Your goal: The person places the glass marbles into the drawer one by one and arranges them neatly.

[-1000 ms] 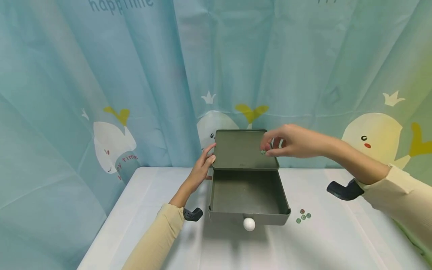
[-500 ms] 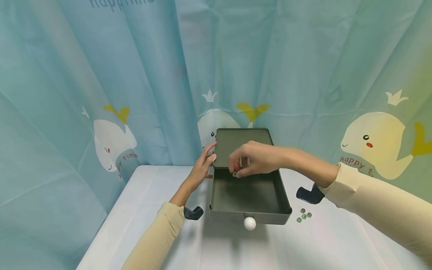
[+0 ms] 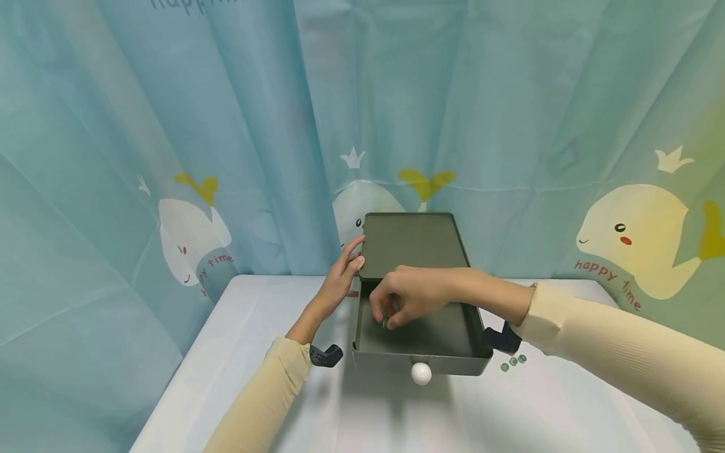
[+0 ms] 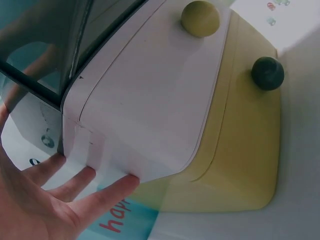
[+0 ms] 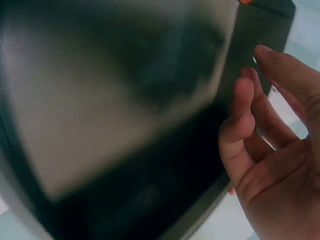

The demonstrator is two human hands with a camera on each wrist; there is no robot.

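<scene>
A cabinet of stacked drawers has a dark green top [image 3: 413,236]. Its dark green top drawer [image 3: 453,330], with a white knob [image 3: 421,374], is pulled out. My left hand [image 3: 338,280] rests against the cabinet's left side; the left wrist view shows its fingers [image 4: 112,192] straight and spread, touching the white drawer unit [image 4: 150,100]. My right hand [image 3: 416,292] is inside the open drawer, pinching a small round green piece [image 3: 385,323] between thumb and fingers, above the drawer floor. In the right wrist view, fingers largely hide that piece.
Several small round pieces lie on the white table right of the drawer; three green pieces [image 3: 513,361] show now. Below the white unit sits a yellow drawer [image 4: 240,140] with a dark knob [image 4: 267,73]. A blue curtain [image 3: 255,126] with whale prints hangs behind.
My right hand has moved left and down with the green piece, from above the cabinet top into the drawer. Its wrist now hides a reddish piece on the table. My left hand stays put.
</scene>
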